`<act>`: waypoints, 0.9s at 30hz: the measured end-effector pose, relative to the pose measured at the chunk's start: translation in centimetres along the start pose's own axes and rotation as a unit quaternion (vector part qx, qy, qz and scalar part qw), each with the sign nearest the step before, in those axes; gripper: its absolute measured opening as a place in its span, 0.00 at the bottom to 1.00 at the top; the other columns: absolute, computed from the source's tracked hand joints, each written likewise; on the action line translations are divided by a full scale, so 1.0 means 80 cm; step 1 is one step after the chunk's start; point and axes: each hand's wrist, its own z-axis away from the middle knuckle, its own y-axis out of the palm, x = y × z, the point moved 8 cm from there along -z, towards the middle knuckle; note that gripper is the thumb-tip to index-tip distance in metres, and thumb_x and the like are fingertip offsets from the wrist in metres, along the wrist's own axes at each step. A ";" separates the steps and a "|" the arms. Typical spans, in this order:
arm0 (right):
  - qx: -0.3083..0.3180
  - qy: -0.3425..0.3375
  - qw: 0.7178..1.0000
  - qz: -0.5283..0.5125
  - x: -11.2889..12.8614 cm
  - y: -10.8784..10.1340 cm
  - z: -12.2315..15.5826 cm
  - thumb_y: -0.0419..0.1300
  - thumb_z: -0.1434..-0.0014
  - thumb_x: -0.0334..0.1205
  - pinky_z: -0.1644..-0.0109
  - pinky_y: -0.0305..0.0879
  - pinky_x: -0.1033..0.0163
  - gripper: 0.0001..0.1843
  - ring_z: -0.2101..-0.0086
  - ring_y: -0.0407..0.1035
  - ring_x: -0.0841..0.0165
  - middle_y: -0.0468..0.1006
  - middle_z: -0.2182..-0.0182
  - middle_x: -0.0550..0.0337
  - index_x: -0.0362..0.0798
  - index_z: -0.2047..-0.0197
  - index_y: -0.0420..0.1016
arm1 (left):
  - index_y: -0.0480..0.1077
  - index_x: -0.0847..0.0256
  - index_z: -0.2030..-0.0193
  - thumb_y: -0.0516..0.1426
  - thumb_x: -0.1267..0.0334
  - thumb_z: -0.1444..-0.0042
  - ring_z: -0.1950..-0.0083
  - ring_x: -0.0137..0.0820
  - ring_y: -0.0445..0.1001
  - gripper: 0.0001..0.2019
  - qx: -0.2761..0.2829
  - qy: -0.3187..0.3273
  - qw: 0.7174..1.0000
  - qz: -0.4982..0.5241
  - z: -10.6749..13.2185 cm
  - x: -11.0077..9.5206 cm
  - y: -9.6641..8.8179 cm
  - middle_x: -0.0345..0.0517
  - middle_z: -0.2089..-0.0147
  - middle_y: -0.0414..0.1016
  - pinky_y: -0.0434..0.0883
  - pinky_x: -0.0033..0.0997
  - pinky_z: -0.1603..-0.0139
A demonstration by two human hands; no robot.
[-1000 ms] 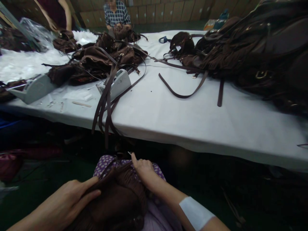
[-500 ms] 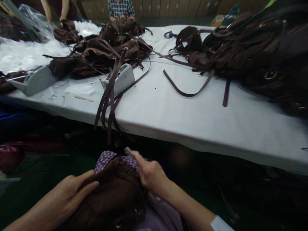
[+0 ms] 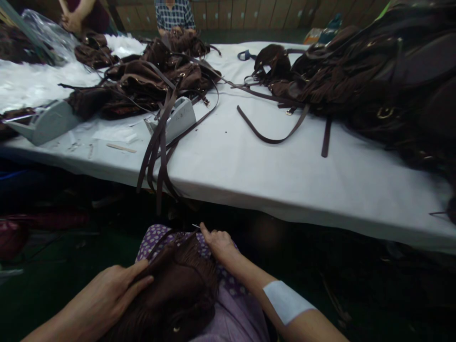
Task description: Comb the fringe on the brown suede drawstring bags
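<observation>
Dark brown fringed suede bag (image 3: 181, 289), lower centre, pressed under flat, open-fingered left hand (image 3: 110, 297). Fringe edge met by right hand (image 3: 221, 244), pinched shut on small thin pale tool (image 3: 195, 226).

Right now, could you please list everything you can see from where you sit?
table: one, white-covered, across the view
left bag pile: one, dark brown, far middle-left of the table
right bag pile: one, dark brown, table's right
hanging straps: several, brown, over the near table edge
loose strap: one, brown, curved on mid-table
dispensers: two, grey, table's left; the second under the straps
white packing: one heap, white, far left
co-workers: two, one in a checked shirt, far side
lap bag: one, dark brown, on the lap
dotted cloth: one, purple, under the lap bag
left hand: one, flat on the lap bag
right hand: one, at the lap bag's far edge, pinching a small tool, pale, barely visible
</observation>
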 end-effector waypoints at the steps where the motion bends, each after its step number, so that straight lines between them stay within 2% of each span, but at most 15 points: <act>1: -0.003 0.011 1.000 -0.011 -0.003 0.003 -0.002 0.47 0.38 0.27 0.62 0.69 0.59 0.32 0.63 0.75 0.61 0.78 0.63 0.46 0.48 0.33 0.47 | 0.73 0.51 0.59 0.42 0.52 0.37 0.69 0.34 0.75 0.20 -0.002 0.002 1.000 0.003 -0.001 0.000 0.001 0.43 0.71 0.75 0.68 0.27 0.66; 6: -0.014 0.072 0.991 -0.108 -0.017 0.017 0.000 0.46 0.40 0.24 0.57 0.68 0.55 0.33 0.60 0.75 0.60 0.78 0.61 0.41 0.49 0.33 0.49 | 0.74 0.53 0.60 0.42 0.52 0.37 0.70 0.33 0.74 0.20 0.013 0.016 0.999 0.039 -0.008 -0.006 0.010 0.44 0.72 0.74 0.70 0.28 0.63; 8: -0.019 0.092 0.981 -0.172 -0.020 0.020 0.002 0.47 0.41 0.24 0.56 0.67 0.54 0.31 0.61 0.75 0.59 0.78 0.61 0.42 0.47 0.34 0.54 | 0.74 0.53 0.59 0.42 0.52 0.37 0.67 0.33 0.75 0.20 0.029 -0.002 0.999 0.044 -0.008 -0.004 0.013 0.44 0.69 0.75 0.70 0.29 0.61; 10: -0.018 0.096 0.963 -0.252 -0.025 0.022 0.002 0.47 0.40 0.28 0.60 0.68 0.58 0.26 0.65 0.75 0.61 0.80 0.65 0.47 0.45 0.38 0.62 | 0.73 0.52 0.54 0.42 0.52 0.37 0.63 0.34 0.76 0.20 0.038 -0.018 0.998 0.043 -0.006 0.001 0.012 0.44 0.65 0.77 0.70 0.29 0.59; 12: -0.012 0.091 0.938 -0.335 -0.034 0.020 0.003 0.46 0.37 0.33 0.68 0.69 0.63 0.21 0.75 0.73 0.65 0.79 0.73 0.53 0.43 0.42 0.66 | 0.72 0.51 0.52 0.42 0.51 0.37 0.59 0.36 0.76 0.21 0.033 -0.024 0.998 0.038 -0.003 0.006 0.008 0.44 0.61 0.78 0.70 0.30 0.57; 14: -0.013 0.090 0.912 -0.399 -0.046 0.008 0.008 0.40 0.35 0.36 0.75 0.67 0.66 0.23 0.81 0.69 0.69 0.75 0.79 0.58 0.40 0.41 0.63 | 0.72 0.52 0.51 0.42 0.50 0.38 0.57 0.37 0.76 0.21 0.021 -0.025 0.999 0.033 -0.002 0.011 0.001 0.45 0.60 0.79 0.69 0.30 0.56; 16: -0.026 0.092 0.890 -0.446 -0.052 -0.014 0.019 0.34 0.35 0.36 0.77 0.65 0.67 0.27 0.83 0.66 0.70 0.74 0.79 0.60 0.39 0.35 0.52 | 0.72 0.53 0.52 0.41 0.50 0.37 0.58 0.37 0.76 0.22 0.016 -0.032 0.999 0.030 -0.003 0.014 -0.003 0.45 0.60 0.79 0.69 0.31 0.56; 18: -0.048 0.043 0.882 -0.467 -0.034 -0.049 0.031 0.35 0.34 0.38 0.75 0.66 0.67 0.28 0.80 0.68 0.71 0.75 0.76 0.61 0.45 0.32 0.44 | 0.72 0.53 0.50 0.42 0.49 0.37 0.59 0.37 0.76 0.21 0.018 -0.036 0.999 0.029 -0.007 0.013 -0.004 0.45 0.61 0.79 0.69 0.32 0.57; 20: -0.058 -0.068 0.902 -0.422 0.010 -0.086 0.041 0.41 0.34 0.40 0.68 0.67 0.65 0.28 0.75 0.71 0.70 0.77 0.70 0.60 0.52 0.32 0.45 | 0.71 0.52 0.49 0.43 0.50 0.37 0.60 0.37 0.77 0.20 0.020 -0.025 0.999 0.022 -0.010 0.008 -0.005 0.44 0.63 0.79 0.69 0.31 0.60; 22: -0.042 -0.170 0.938 -0.299 0.061 -0.101 0.047 0.46 0.36 0.38 0.62 0.67 0.63 0.29 0.69 0.73 0.66 0.79 0.65 0.58 0.55 0.32 0.48 | 0.72 0.51 0.51 0.44 0.50 0.37 0.63 0.36 0.77 0.19 0.017 -0.001 1.000 0.007 -0.010 -0.001 -0.005 0.43 0.67 0.78 0.69 0.29 0.63; 24: 0.000 -0.174 0.972 -0.160 0.084 -0.087 0.041 0.48 0.38 0.35 0.60 0.66 0.59 0.30 0.65 0.74 0.62 0.80 0.63 0.54 0.55 0.33 0.49 | 0.73 0.51 0.54 0.44 0.52 0.37 0.66 0.35 0.77 0.18 0.002 0.020 1.000 -0.005 -0.006 -0.007 -0.007 0.42 0.69 0.78 0.68 0.27 0.66; 25: 0.022 -0.152 0.982 -0.111 0.083 -0.073 0.035 0.48 0.38 0.33 0.59 0.66 0.58 0.31 0.64 0.74 0.60 0.80 0.62 0.53 0.54 0.33 0.50 | 0.73 0.50 0.55 0.44 0.52 0.37 0.66 0.34 0.77 0.17 -0.009 0.023 1.000 -0.007 -0.003 -0.008 -0.008 0.42 0.69 0.78 0.68 0.26 0.66; 27: 0.052 -0.096 0.992 -0.058 0.062 -0.046 0.024 0.49 0.40 0.31 0.57 0.66 0.56 0.31 0.59 0.74 0.58 0.79 0.59 0.49 0.54 0.34 0.53 | 0.73 0.50 0.55 0.45 0.53 0.37 0.66 0.33 0.77 0.16 -0.031 0.019 0.999 -0.002 0.006 -0.003 -0.007 0.41 0.68 0.78 0.68 0.24 0.67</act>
